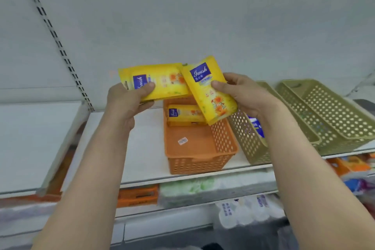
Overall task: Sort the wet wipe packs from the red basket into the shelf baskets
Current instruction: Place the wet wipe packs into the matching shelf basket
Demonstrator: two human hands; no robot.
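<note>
Gripping a flat yellow wipe pack (156, 82), the left hand (129, 99) holds it above the white shelf (146, 148), thumb curled over the front by the blue label and fingers folded behind. This left-hand pack lies with its long axis roughly level, running left to right, its label end at the left. Its film is glossy yellow with an orange flower print, though blurred.

Just to its right, and touching or overlapping its right edge, the second yellow pack (209, 89) is pinched in the right hand (241, 93), thumb pressed on the front face and fingers curled behind. Its long axis runs steeply, tilted from upper left to lower right, with the blue label up and the printed orange flowers down.

Below both packs sits the orange basket (200, 148), a rectangular plastic tub with perforated walls and a smooth floor bearing a small white sticker (182, 141). A third yellow pack (185, 114) stands on its long edge against the far wall, long axis level.

Right of it stands an olive basket (249, 144) of the same perforated plastic, with a blue-and-white pack (256, 126) inside, partly hidden by the right forearm. Farther right is another olive basket (332, 115).
</note>
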